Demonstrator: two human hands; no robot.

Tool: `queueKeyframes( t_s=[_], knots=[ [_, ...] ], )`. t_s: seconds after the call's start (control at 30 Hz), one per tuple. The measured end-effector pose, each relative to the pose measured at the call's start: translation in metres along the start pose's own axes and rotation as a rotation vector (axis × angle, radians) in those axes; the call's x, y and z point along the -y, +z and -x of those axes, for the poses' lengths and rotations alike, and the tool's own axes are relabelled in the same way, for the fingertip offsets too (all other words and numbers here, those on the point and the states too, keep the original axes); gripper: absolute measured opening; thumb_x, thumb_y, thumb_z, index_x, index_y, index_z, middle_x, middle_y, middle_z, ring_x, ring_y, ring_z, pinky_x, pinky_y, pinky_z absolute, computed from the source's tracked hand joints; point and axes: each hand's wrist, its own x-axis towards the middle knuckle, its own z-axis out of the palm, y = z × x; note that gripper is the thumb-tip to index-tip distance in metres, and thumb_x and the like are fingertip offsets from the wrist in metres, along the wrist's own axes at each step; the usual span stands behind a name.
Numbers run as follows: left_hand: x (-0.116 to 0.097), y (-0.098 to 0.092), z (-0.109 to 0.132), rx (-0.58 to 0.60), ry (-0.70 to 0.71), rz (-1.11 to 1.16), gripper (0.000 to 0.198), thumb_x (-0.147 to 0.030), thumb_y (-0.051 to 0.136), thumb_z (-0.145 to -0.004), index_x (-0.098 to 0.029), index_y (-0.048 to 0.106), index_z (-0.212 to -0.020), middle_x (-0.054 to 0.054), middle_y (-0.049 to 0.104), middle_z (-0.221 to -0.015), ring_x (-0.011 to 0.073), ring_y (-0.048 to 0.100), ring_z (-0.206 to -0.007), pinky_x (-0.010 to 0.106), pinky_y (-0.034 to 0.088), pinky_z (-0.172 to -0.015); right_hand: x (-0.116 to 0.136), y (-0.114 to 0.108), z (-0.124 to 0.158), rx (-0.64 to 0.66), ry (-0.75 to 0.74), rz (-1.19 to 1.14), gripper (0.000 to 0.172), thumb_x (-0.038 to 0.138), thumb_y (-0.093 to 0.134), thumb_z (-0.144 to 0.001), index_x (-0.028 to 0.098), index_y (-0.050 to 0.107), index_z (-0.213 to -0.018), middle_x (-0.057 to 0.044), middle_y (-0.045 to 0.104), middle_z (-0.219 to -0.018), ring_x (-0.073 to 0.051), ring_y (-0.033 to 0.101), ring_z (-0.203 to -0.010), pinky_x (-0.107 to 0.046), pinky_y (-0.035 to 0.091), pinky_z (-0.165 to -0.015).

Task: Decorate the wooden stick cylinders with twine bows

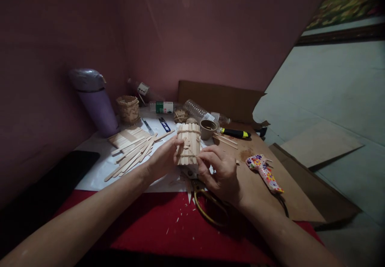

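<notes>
A small holder (189,143) made of upright wooden craft sticks, with twine bands near its top and bottom, is held in front of me. My left hand (167,154) grips its left side, thumb on the front face. At the lower right edge, my right hand (219,168) pinches with thumb and forefinger where the lower twine (188,155) ends. Short stick pieces are fixed on the holder's front. Scissors with gold handles (210,210) lie under my right hand, their blades partly hidden. Loose craft sticks (132,154) are fanned out left of my left hand.
A finished-looking stick cup (128,109), purple tumbler (98,104), plastic bottles (164,107), twine ball (181,116), cutter (147,126) and brown cup (208,129) stand or lie behind. To the right are a black-yellow handled tool (236,133) and a flowery glue gun (264,172) on cardboard (288,194).
</notes>
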Motion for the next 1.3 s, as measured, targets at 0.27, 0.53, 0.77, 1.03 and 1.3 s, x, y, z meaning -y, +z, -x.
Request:
queueKeyframes(
  t_s=[0.27,0.53,0.77,1.03,1.3],
  knots=[
    [0.000,-0.005,0.000,0.025,-0.004,-0.016,0.043,-0.029,0.057,-0.083,-0.018,0.053,-0.125,0.008,0.069,-0.105,0.0215,0.064,-0.086,0.033,0.049,-0.073,-0.002,0.002,-0.002,0.004,0.090,-0.028,0.015,0.017,0.051,-0.090,0.020,0.055,-0.076,0.002,0.050,-0.064,-0.011,0.045,-0.057,-0.026,0.036,-0.055],
    [-0.003,-0.001,0.004,0.006,-0.055,-0.025,0.041,-0.024,0.060,-0.080,-0.016,0.054,-0.120,0.007,0.068,-0.100,0.0190,0.064,-0.084,0.032,0.050,-0.075,-0.005,0.003,-0.001,-0.029,0.101,-0.040,0.014,0.016,0.052,-0.090,0.018,0.056,-0.077,0.002,0.051,-0.065,-0.010,0.046,-0.057,-0.024,0.035,-0.056],
    [-0.005,0.005,0.005,0.010,-0.062,-0.036,0.043,-0.023,0.061,-0.078,-0.017,0.053,-0.119,0.007,0.067,-0.100,0.0201,0.064,-0.085,0.032,0.052,-0.072,-0.006,0.004,-0.001,-0.029,0.127,-0.015,0.014,0.017,0.051,-0.090,0.018,0.056,-0.076,0.002,0.053,-0.064,-0.010,0.048,-0.056,-0.024,0.036,-0.056],
    [-0.005,0.005,0.006,0.027,-0.048,-0.075,0.044,-0.022,0.065,-0.075,-0.016,0.055,-0.118,0.009,0.069,-0.104,0.0217,0.065,-0.086,0.034,0.052,-0.074,-0.004,0.005,-0.001,-0.017,0.153,0.000,0.017,0.018,0.050,-0.090,0.018,0.057,-0.075,0.002,0.053,-0.061,-0.010,0.048,-0.053,-0.023,0.036,-0.055],
    [0.000,0.005,0.003,0.011,0.046,-0.135,0.049,-0.020,0.073,-0.070,-0.015,0.056,-0.116,0.011,0.070,-0.102,0.0192,0.066,-0.079,0.031,0.052,-0.070,-0.004,0.005,-0.001,-0.016,0.154,0.002,0.016,0.018,0.051,-0.090,0.018,0.058,-0.075,0.002,0.052,-0.061,-0.010,0.046,-0.053,-0.024,0.035,-0.054]
  ],
)
